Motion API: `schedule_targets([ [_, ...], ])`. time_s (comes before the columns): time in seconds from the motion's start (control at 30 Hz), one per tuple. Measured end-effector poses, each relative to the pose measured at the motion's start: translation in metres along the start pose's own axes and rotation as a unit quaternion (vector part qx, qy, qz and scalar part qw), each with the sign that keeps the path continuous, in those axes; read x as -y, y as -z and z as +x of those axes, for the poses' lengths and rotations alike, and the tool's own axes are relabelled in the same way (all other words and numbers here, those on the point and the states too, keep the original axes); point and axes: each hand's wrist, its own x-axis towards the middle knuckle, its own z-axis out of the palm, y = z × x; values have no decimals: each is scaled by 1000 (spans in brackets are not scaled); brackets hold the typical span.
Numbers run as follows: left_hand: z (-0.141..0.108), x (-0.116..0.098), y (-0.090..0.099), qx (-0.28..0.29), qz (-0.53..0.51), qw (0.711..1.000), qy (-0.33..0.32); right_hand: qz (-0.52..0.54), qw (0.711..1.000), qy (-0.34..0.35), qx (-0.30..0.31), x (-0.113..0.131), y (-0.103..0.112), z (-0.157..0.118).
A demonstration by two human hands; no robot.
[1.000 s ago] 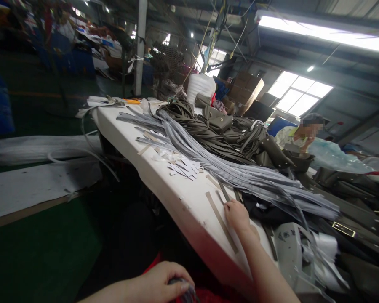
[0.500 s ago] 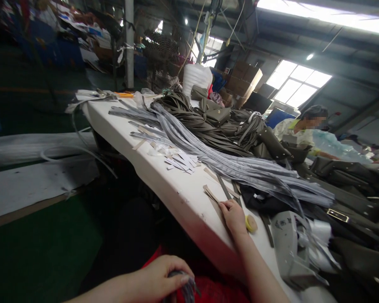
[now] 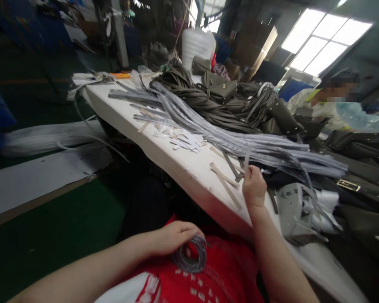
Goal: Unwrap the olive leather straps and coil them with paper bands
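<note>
The coil of grey strips [image 3: 192, 269] sits just below the fingers of the left hand [image 3: 178, 235], against the red apron [image 3: 230, 263]; a light but closed hold there should stop its loops springing apart without crushing them. Farther out, the pale strip [image 3: 247, 159] sticks up from the right hand [image 3: 254, 187]; a pinch close to its lower end, with the wrist loose, would likely steady something so thin and limit bending. The left hand is narrowed around the coil's upper side, palm down, its forearm slanting in low. The right hand is nearly closed, thumb and fingers pinched on the strip, forearm reaching up over the white table [image 3: 192, 174]. Tan strips [image 3: 224, 176] lie just left of this hand, and the grey bundle [image 3: 265, 147] lies beyond its fingertips.
</note>
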Motion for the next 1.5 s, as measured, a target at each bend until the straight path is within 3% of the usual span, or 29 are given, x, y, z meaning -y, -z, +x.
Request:
schedule_targets([
  [0.1, 0, 3, 0, -3, -3, 1000, 17, 116, 993, 11, 13, 12, 33, -31],
  [0.2, 2, 6, -3, -8, -1, 999, 33, 198, 956, 73, 205, 29, 68, -72],
  [0.3, 4, 8, -6, -15, 0, 999, 42, 213, 870, 127, 427, 38, 98, -107],
  [0.33, 4, 8, -7, -15, 2, 999, 40, 193, 847, 142, 474, 39, 105, -115],
  [0.4, 5, 8, -9, -12, 10, 999, 37, 124, 832, 173, 512, 40, 114, -127],
  [0.53, 4, 2, -12, 0, 51, 998, 28, -2, 857, 214, 470, 51, 111, -142],
  [0.7, 2, -9, -20, -1, 149, 989, -16, -31, 883, 208, 419, 73, 82, -157],
  [0.8, 1, -11, -20, -22, 200, 978, -54, 7, 895, 177, 408, 68, 76, -158],
  [0.93, 0, -12, -17, -21, 184, 981, -60, 118, 881, 140, 436, 43, 85, -154],
  [1.1, 0, -19, -26, 4, 217, 970, -108, 257, 885, 40, 387, 30, 75, -152],
  [1.2, 3, -18, -33, -30, 262, 959, -108, 308, 886, -7, 347, 27, 63, -157],
  [1.37, 8, -6, -32, -59, 251, 964, -63, 261, 906, 17, 333, 24, 60, -179],
  [1.5, 9, -6, -31, -51, 235, 969, -52, 238, 934, 53, 260, 30, 58, -198],
])
